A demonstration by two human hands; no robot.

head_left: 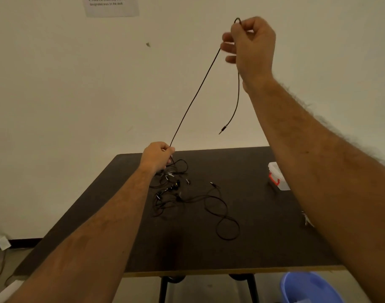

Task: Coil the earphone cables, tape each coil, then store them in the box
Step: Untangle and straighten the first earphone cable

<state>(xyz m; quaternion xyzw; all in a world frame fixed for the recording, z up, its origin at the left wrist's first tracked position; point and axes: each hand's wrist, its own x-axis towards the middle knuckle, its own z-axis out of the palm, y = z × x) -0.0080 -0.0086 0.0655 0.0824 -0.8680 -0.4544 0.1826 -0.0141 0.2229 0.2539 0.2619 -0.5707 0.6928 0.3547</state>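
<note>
head view: right hand (250,47) is raised high, fingers closed on the earphone cable (196,95), its plug end (222,129) dangling free. cable runs taut down-left to the left hand (157,156), pinched shut on it just above the tangled pile (171,189) on the table (263,248); box (278,177) sits right.

The right hand (250,47) is reaching high with its arm stretched up and forward, thumb and forefinger pinching shut while the other fingers (227,48) are fanning out loosely to the left. The left hand (157,157) is hanging lower, arm extended forward, its fingers curling closed into a loose fist.
</note>
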